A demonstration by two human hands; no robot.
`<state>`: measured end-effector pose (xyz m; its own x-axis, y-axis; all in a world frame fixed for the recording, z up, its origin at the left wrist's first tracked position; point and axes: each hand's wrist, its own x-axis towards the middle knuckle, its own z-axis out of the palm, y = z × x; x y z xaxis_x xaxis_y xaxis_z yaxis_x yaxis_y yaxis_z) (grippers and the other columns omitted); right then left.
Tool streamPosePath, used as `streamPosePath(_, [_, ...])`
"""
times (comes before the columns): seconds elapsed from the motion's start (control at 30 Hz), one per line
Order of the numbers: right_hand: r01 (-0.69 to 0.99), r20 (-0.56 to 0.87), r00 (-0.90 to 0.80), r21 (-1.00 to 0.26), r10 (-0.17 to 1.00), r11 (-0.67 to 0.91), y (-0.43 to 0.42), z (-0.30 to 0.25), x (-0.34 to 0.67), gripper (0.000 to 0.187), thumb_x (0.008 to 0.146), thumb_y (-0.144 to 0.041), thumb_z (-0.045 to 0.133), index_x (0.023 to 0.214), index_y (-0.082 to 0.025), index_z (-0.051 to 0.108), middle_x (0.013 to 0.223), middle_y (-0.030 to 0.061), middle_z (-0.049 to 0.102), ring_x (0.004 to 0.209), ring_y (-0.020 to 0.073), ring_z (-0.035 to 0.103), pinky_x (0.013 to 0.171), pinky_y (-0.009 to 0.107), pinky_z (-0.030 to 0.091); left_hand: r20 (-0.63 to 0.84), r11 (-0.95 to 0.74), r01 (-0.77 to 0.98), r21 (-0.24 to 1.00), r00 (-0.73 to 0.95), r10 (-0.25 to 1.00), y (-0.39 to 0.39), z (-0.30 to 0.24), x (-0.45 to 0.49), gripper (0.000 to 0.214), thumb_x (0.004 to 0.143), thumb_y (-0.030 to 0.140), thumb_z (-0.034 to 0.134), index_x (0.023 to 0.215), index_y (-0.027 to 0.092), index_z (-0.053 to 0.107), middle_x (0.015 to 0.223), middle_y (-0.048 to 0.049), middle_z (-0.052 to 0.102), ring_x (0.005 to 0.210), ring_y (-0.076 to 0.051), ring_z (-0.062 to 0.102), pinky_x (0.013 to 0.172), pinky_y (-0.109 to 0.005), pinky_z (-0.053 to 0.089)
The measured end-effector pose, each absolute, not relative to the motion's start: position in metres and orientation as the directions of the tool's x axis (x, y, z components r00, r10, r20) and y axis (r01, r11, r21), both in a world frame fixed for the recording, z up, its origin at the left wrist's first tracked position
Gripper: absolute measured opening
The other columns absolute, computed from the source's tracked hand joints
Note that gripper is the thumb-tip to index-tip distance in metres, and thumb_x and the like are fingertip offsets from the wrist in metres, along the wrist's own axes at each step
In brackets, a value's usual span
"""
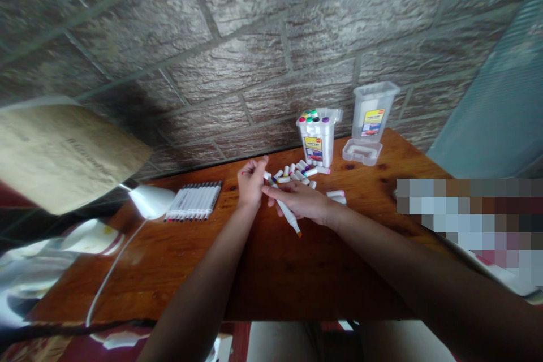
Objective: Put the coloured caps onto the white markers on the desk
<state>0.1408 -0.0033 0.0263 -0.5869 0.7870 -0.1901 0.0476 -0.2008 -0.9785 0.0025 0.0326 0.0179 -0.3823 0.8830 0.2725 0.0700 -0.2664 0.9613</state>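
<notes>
My right hand [303, 199] is closed around a white marker [287, 213], which slants down to the right with its bare brown-orange tip towards me. My left hand [251, 182] is closed at the marker's upper end. A white piece that looks like a marker cap [267, 175] shows at its fingertips, partly hidden. Just behind my hands lies a loose heap of white marker caps [292, 172] with coloured ends. Two more white pieces [336, 194] lie right of my right hand. Left of my left hand, several white markers [193, 201] lie side by side in a row.
A clear box full of markers [319, 144] stands near the wall. Right of it are an empty clear box [373, 113] and its lid [362, 151]. A lamp [153, 201] with a cord and a white cup [93, 236] stand left. A blurred patch covers the right edge.
</notes>
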Motion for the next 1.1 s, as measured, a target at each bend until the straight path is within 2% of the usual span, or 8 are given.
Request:
streamPosePath(0.17, [0.035,-0.193,-0.575,-0.977,0.795,-0.211,-0.003,0.026,0.140,0.049,0.085,-0.064,0.064,0.076,-0.016,0.064,0.051,-0.0040,0.055,0.038,0.0042,0.039,0.038,0.017,0.026,0.379,-0.360,0.119,0.925,-0.301,0.875,0.032,0.014,0.002,0.053,0.075,0.045,0.077,0.051,0.020,0.037,0.048,0.0061,0.037,0.048,-0.007,0.033,0.053,-0.023,0.034])
streamPosePath(0.4, [0.017,-0.249,-0.452,-0.962,0.856,-0.271,0.002,0.023,0.140,0.047,0.086,-0.061,0.065,0.076,-0.015,0.062,0.055,-0.0018,0.059,0.041,0.0055,0.045,0.040,0.018,0.030,0.264,-0.276,0.027,0.961,-0.392,0.881,0.037,0.013,0.000,0.048,0.074,0.044,0.076,0.054,0.020,0.039,0.048,0.0070,0.039,0.046,-0.007,0.034,0.048,-0.022,0.029])
streamPosePath(0.53, [-0.053,-0.189,-0.444,-0.970,0.876,-0.236,0.006,0.028,0.144,0.047,0.085,-0.061,0.065,0.073,-0.016,0.060,0.052,-0.0029,0.056,0.038,0.0049,0.040,0.038,0.018,0.025,0.251,-0.261,0.032,0.965,-0.410,0.877,0.041,0.012,-0.004,0.046,0.076,0.045,0.074,0.055,0.020,0.042,0.049,0.0066,0.042,0.046,-0.007,0.036,0.048,-0.022,0.029])
streamPosePath(0.63, [-0.088,-0.126,-0.435,-0.980,0.892,-0.181,0.008,0.035,0.149,0.047,0.083,-0.062,0.066,0.073,-0.017,0.061,0.052,-0.0032,0.055,0.038,0.0053,0.038,0.039,0.020,0.024,0.359,-0.335,0.129,0.933,-0.329,0.873,0.043,0.008,-0.008,0.044,0.081,0.040,0.072,0.053,0.019,0.045,0.051,0.0052,0.045,0.050,-0.008,0.040,0.055,-0.021,0.035])
streamPosePath(0.73, [-0.120,-0.103,-0.316,-0.982,0.943,-0.147,0.015,0.039,0.154,0.045,0.087,-0.060,0.062,0.071,-0.018,0.062,0.053,-0.0021,0.055,0.040,0.0065,0.040,0.041,0.021,0.028,0.429,-0.373,0.244,0.895,-0.243,0.870,0.041,0.007,-0.008,0.038,0.081,0.035,0.075,0.055,0.018,0.054,0.054,0.0033,0.052,0.055,-0.009,0.045,0.061,-0.021,0.038])
streamPosePath(0.87, [-0.204,-0.068,-0.133,-0.975,0.989,-0.094,0.025,0.039,0.159,0.043,0.089,-0.057,0.060,0.069,-0.019,0.060,0.053,-0.0012,0.056,0.041,0.0086,0.044,0.043,0.024,0.033,0.450,-0.405,0.307,0.861,-0.091,0.888,0.035,0.007,-0.002,0.022,0.076,0.030,0.080,0.063,0.018,0.065,0.065,0.0006,0.063,0.063,-0.011,0.053,0.067,-0.021,0.042])
streamPosePath(1.0, [-0.257,0.009,-0.084,-0.966,0.996,-0.013,0.025,0.039,0.158,0.045,0.083,-0.060,0.064,0.066,-0.019,0.058,0.052,-0.0016,0.054,0.043,0.0096,0.047,0.044,0.023,0.036,0.442,-0.458,0.367,0.810,0.132,0.887,0.031,0.003,0.003,0.009,0.079,0.029,0.076,0.079,0.020,0.073,0.080,-0.0040,0.072,0.071,-0.014,0.063,0.070,-0.023,0.047])
streamPosePath(1.1, [-0.244,-0.001,-0.066,-0.970,0.998,-0.017,0.024,0.041,0.159,0.046,0.084,-0.062,0.063,0.067,-0.019,0.057,0.051,-0.0023,0.054,0.042,0.0096,0.047,0.043,0.022,0.036,0.406,-0.445,0.387,0.808,0.182,0.896,0.032,-0.002,0.002,0.010,0.079,0.030,0.074,0.080,0.020,0.074,0.080,-0.0055,0.073,0.073,-0.017,0.066,0.068,-0.025,0.049])
